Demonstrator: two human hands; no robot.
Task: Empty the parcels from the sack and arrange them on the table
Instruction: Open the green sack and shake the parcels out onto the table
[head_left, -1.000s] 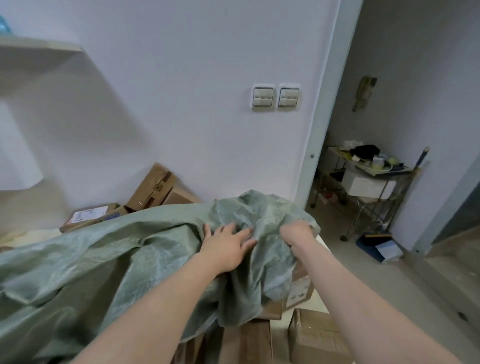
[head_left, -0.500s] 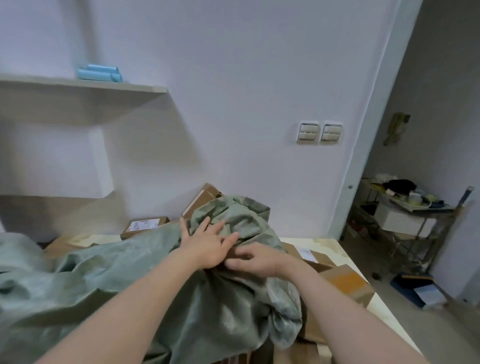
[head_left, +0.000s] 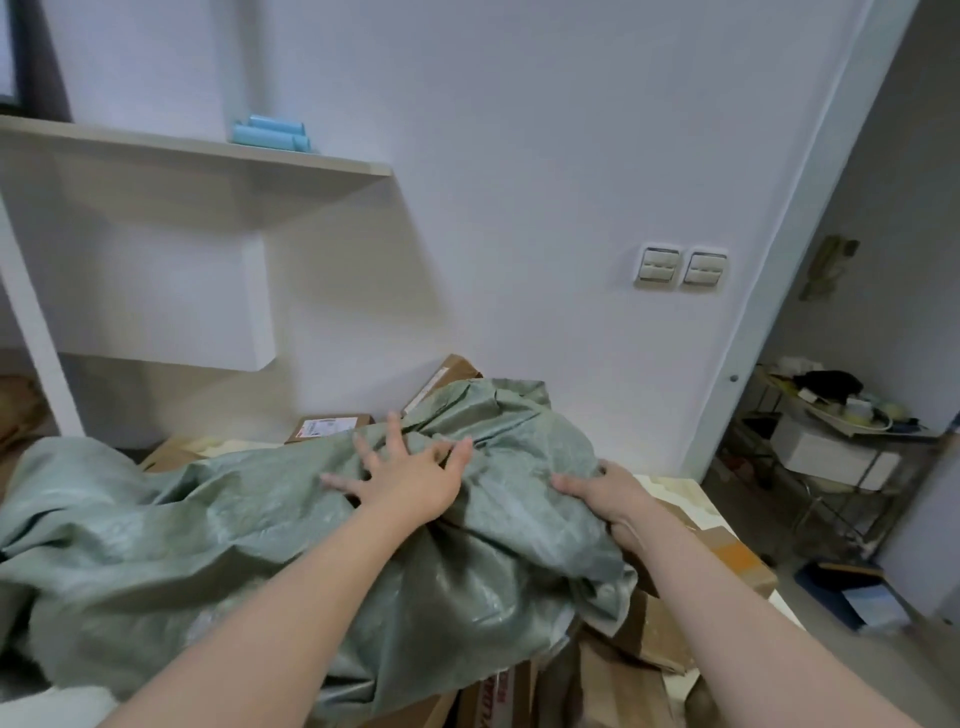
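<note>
A large grey-green woven sack (head_left: 208, 530) lies crumpled across the table (head_left: 691, 491), covering most of the pile. My left hand (head_left: 410, 475) rests flat on top of the sack with its fingers spread. My right hand (head_left: 608, 499) grips the sack's right side, fingers curled into the fabric. Brown cardboard parcels (head_left: 618, 675) stick out from under the sack's lower right edge. A labelled parcel (head_left: 327, 427) and a tilted one (head_left: 449, 374) lie behind the sack by the wall. A taped parcel (head_left: 737, 558) sits at the table's right edge.
A white wall shelf (head_left: 208, 156) with blue rolls (head_left: 270, 136) hangs at upper left. Light switches (head_left: 680, 267) are on the wall. Right of the table a doorway opens to a cluttered metal rack (head_left: 841, 441) and a floor with loose items.
The view has swung left and up, showing more shelf. My hands have spread apart on the sack: the left now lies flat on top, the right has moved to its right side.
</note>
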